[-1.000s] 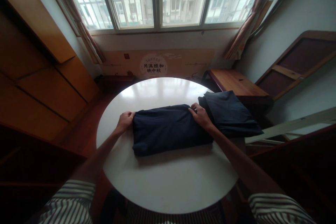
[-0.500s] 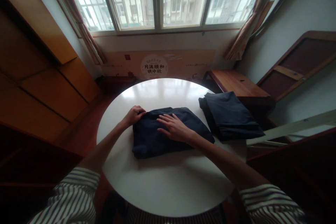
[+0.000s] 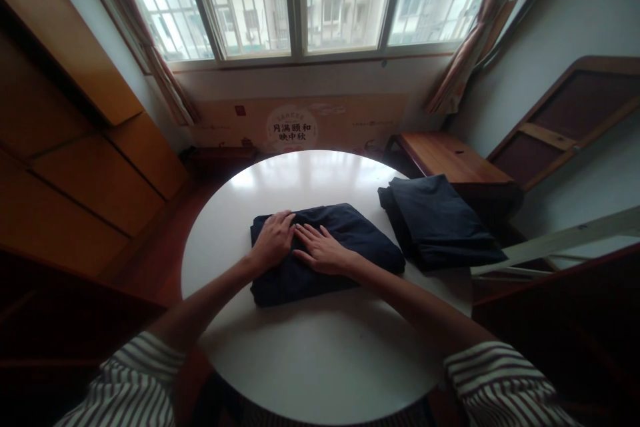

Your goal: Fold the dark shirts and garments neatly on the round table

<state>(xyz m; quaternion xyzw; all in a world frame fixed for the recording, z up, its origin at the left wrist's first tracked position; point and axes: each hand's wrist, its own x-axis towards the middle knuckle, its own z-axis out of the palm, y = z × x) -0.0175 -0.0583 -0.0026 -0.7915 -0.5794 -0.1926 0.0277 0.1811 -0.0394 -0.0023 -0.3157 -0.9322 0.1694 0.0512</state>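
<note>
A dark navy folded garment [image 3: 345, 230] lies on the white oval table [image 3: 320, 353]; its exact kind cannot be made out. My left hand [image 3: 274, 239] rests palm down on its left part, fingers stretched out toward the far edge. Beside it, my right hand [image 3: 323, 249] lies flat on the middle of the cloth with the fingers a little spread. The two hands' fingertips almost meet. To the right, a second folded navy garment [image 3: 440, 220] sits at the table's right edge, partly over it.
Behind the table on the right stands a low wooden table [image 3: 450, 157]. Wooden cabinets [image 3: 100, 180] line the left side. A printed banner [image 3: 335, 123] runs along the wall below the barred window [image 3: 345, 0]. A wood-framed panel [image 3: 565, 123] leans at the right wall.
My left hand has let go of the garment's far left corner and moved right onto its top. The right hand has barely shifted. The left part of the cloth lies flatter.
</note>
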